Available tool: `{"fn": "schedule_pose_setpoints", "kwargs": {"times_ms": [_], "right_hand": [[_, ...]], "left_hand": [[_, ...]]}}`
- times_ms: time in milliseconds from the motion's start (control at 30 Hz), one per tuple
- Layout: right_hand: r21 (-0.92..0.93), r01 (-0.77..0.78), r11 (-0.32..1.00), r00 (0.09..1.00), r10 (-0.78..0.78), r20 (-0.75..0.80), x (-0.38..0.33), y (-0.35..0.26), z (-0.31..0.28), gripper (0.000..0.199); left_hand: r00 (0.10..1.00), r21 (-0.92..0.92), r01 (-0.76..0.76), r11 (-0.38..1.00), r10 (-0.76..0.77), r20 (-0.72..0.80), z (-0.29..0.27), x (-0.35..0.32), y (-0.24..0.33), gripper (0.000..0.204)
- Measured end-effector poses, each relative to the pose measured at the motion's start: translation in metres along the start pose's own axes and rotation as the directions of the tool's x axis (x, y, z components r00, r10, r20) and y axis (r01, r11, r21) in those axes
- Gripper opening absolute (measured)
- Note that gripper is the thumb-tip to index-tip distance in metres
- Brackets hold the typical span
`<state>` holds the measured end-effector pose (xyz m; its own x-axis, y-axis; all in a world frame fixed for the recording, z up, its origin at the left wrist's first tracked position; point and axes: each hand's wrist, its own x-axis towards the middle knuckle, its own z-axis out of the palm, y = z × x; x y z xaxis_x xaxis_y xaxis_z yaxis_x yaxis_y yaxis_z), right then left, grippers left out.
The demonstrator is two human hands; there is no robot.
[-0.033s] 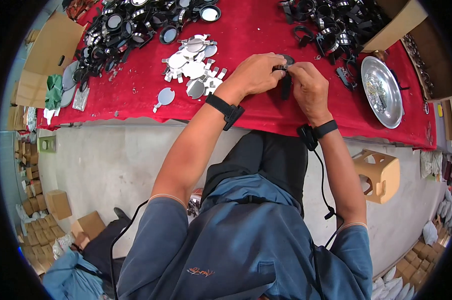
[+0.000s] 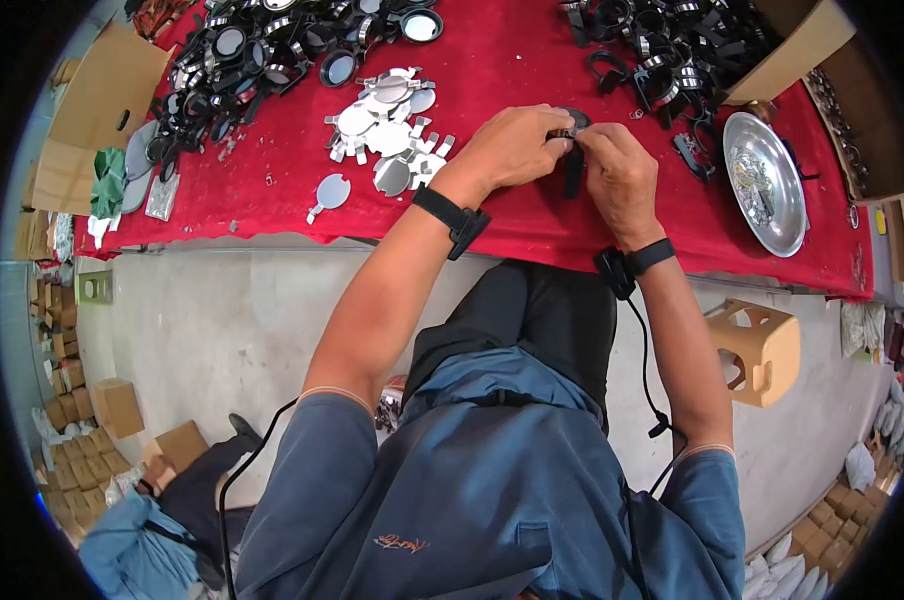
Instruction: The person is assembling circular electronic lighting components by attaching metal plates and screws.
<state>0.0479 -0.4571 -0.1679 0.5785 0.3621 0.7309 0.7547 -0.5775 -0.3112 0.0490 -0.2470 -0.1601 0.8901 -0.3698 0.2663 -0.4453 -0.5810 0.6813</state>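
Above the red-covered table, both my hands meet at a small black round part with a black strip [image 2: 572, 178] hanging down from it. My left hand [image 2: 517, 148] grips its upper end, thumb and fingers pinched together. From the other side, my right hand [image 2: 622, 175] pinches at the same spot; whether a tiny piece sits in those fingertips is hidden. Left of my hands lies a heap of silver discs with tabs [image 2: 387, 137]. One loose disc [image 2: 332, 191] rests nearer the table edge.
Black ring-shaped parts pile up at the far left [image 2: 257, 50] and far right [image 2: 662, 60]. On the right stand a metal bowl of small pieces [image 2: 794, 228] and an open carton [image 2: 877, 120]. A tan stool [image 2: 772, 350] is below. Someone in blue [image 2: 137, 545] bends at lower left.
My hands stay almost in place around the black part. At lower left, the other person has shifted slightly.
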Motion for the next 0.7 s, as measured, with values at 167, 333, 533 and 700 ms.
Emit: {"fn": "schedule_pose_setpoints", "kwargs": {"times_ms": [167, 333, 533, 700], "right_hand": [[-0.043, 0.002, 0.999, 0.999, -0.004, -0.044, -0.006, 0.001, 0.004, 0.022], [0.127, -0.133, 0.983, 0.987, 0.143, -0.074, -0.010, 0.002, 0.012, 0.017], [0.408, -0.494, 0.768, 0.842, 0.540, 0.002, -0.023, 0.005, 0.019, 0.017], [0.430, -0.507, 0.747, 0.829, 0.559, 0.006, -0.024, 0.004, 0.020, 0.018]], "left_hand": [[0.999, 0.023, 0.038, 0.999, -0.038, -0.001, 0.001, 0.008, 0.001, 0.030], [0.999, 0.055, 0.039, 0.998, -0.038, -0.010, 0.005, 0.008, -0.009, 0.031], [0.998, 0.076, 0.067, 0.995, -0.067, 0.004, 0.003, 0.010, -0.004, 0.033], [0.993, 0.090, 0.108, 0.990, -0.111, 0.027, 0.000, 0.012, 0.007, 0.033]]}}
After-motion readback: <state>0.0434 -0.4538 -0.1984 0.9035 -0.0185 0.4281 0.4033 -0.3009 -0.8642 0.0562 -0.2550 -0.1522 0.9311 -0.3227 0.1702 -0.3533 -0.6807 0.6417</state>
